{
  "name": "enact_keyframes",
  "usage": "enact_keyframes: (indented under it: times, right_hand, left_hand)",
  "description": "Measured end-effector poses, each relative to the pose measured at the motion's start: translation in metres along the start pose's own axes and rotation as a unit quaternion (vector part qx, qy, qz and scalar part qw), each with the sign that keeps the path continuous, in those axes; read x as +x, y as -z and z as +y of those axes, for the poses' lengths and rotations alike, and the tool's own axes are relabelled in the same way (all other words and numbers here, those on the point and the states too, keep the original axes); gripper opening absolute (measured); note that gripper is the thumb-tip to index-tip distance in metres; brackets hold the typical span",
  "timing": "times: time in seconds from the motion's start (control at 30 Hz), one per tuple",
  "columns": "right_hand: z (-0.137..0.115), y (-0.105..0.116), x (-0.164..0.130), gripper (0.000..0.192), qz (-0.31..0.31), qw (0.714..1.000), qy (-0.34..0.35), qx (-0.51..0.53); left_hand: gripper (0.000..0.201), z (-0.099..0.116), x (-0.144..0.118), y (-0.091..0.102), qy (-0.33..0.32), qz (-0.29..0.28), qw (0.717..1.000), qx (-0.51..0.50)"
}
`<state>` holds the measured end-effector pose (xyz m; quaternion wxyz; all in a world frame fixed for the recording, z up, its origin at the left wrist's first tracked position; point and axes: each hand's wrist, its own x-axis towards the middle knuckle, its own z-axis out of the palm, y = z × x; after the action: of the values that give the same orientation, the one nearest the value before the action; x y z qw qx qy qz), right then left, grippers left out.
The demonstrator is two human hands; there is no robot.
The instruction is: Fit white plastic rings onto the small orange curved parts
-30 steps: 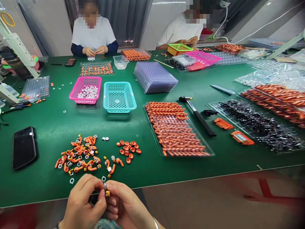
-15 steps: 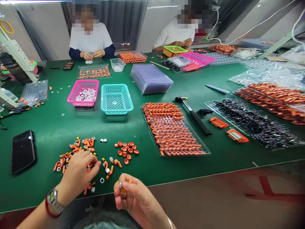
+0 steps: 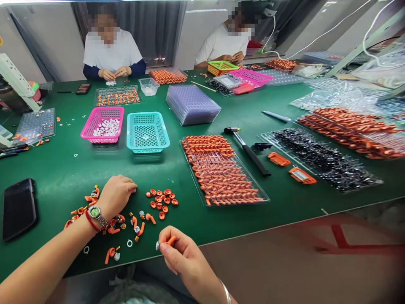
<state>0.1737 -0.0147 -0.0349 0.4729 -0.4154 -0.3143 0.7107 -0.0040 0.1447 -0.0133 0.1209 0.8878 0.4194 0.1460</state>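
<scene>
Head view, from the left: the left hand (image 3: 117,195) is leaning over the green table (image 3: 63,173), its fingers drawn together; whether they are pinching anything cannot be told. Loose curved orange parts (image 3: 110,254) are lying under and around its wrist, and orange cups (image 3: 158,199) are sitting just to the right of its fingertips. Further right, the right hand (image 3: 191,259) is pinching an orange piece (image 3: 171,240) between thumb and fingers near the table's front edge, the stem showing above the thumb and a silver-faced end poking out leftward from the fingertips.

Among the containers, a pink basket (image 3: 98,138) is holding a heap of white discs (image 3: 106,127). Behind it, a clear tray (image 3: 98,90) is carrying rows of small orange-and-white parts. A teal basket (image 3: 148,148) is standing just beside the pink one, its mesh bottom showing. Right of it, a larger clear tray (image 3: 249,175) is bearing close rows of orange stems (image 3: 221,173). Farther right, another tray (image 3: 265,136) is holding a tangle of black parts (image 3: 319,156).
</scene>
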Motion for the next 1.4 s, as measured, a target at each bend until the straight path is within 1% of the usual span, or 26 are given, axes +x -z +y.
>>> enact_keyframes:
  times: [0.1,0.2,0.3,0.37,0.4,0.43,0.47,0.5,0.57,0.63,0.7,0.77,0.8,0.87,0.97,1.07,1.13,1.17,1.27,1.33,1.4]
  right_hand:
    - [-0.006,-0.001,0.0,0.037,-0.003,0.999,0.019,-0.041]
    - [-0.01,-0.002,0.001,0.033,0.018,0.996,0.043,-0.079]
    - [-0.012,-0.003,0.001,0.029,0.041,0.989,0.09,-0.107]
    - [-0.012,-0.004,0.001,0.028,0.037,0.986,0.121,-0.109]
    - [-0.012,-0.006,0.0,0.028,0.029,0.987,0.121,-0.101]
    - [-0.012,-0.008,-0.001,0.028,0.02,0.99,0.111,-0.09]
    - [-0.012,-0.01,-0.002,0.028,0.01,0.992,0.094,-0.08]
    - [-0.011,-0.012,-0.004,0.028,0.003,0.994,0.076,-0.075]
    - [-0.008,-0.017,-0.007,0.026,0.0,0.994,0.068,-0.083]
    - [-0.005,-0.022,-0.011,0.023,0.006,0.989,0.101,-0.107]
    - [-0.002,-0.024,-0.014,0.018,0.01,0.981,0.139,-0.131]
    - [0.0,-0.025,-0.016,0.014,0.011,0.976,0.157,-0.148]
    - [0.0,-0.026,-0.017,0.012,0.012,0.975,0.16,-0.154]
    - [0.0,-0.026,-0.018,0.01,0.013,0.972,0.165,-0.166]
    - [-0.001,-0.026,-0.019,0.008,0.016,0.962,0.187,-0.199]
    - [-0.001,-0.026,-0.019,0.01,0.009,0.946,0.218,-0.242]
    - [0.0,-0.026,-0.019,0.01,0.007,0.938,0.227,-0.264]
    - [0.0,-0.026,-0.018,0.01,0.01,0.935,0.229,-0.271]
    - [0.0,-0.025,-0.018,0.01,0.03,0.925,0.235,-0.298]
    - [-0.001,-0.024,-0.018,0.011,0.042,0.919,0.226,-0.319]
    - [-0.004,-0.024,-0.019,0.015,0.041,0.922,0.201,-0.328]
  left_hand:
    - [0.02,0.005,0.0,0.002,0.02,0.016,0.999,-0.023]
    - [0.025,0.018,-0.008,0.008,0.043,0.029,0.996,-0.071]
    - [0.02,0.04,-0.027,0.018,0.049,0.012,0.988,-0.148]
    - [0.017,0.054,-0.043,0.023,0.054,-0.007,0.978,-0.201]
    - [0.017,0.061,-0.052,0.025,0.061,-0.015,0.972,-0.227]
    - [0.016,0.066,-0.06,0.025,0.074,-0.021,0.961,-0.266]
    - [0.015,0.07,-0.067,0.025,0.102,-0.015,0.941,-0.322]
    - [0.015,0.074,-0.074,0.024,0.122,-0.009,0.925,-0.358]
    - [0.016,0.078,-0.084,0.02,0.157,0.012,0.902,-0.403]
    - [0.016,0.08,-0.092,0.015,0.181,0.028,0.889,-0.419]
    - [0.016,0.08,-0.097,0.011,0.211,0.033,0.871,-0.443]
    - [0.018,0.08,-0.102,0.008,0.234,0.033,0.854,-0.463]
    - [0.02,0.08,-0.104,0.006,0.239,0.033,0.851,-0.467]
    - [0.023,0.08,-0.108,0.004,0.235,0.035,0.854,-0.464]
    - [0.021,0.081,-0.112,0.002,0.229,0.046,0.86,-0.455]
    - [0.013,0.083,-0.117,-0.002,0.248,0.053,0.842,-0.476]
    - [0.012,0.084,-0.12,-0.003,0.262,0.055,0.832,-0.486]
    - [0.013,0.085,-0.121,-0.004,0.268,0.055,0.831,-0.484]
    - [0.014,0.085,-0.122,-0.002,0.275,0.056,0.846,-0.452]
    - [0.014,0.084,-0.121,0.0,0.269,0.049,0.857,-0.437]
    - [0.012,0.083,-0.121,0.001,0.263,0.045,0.854,-0.446]
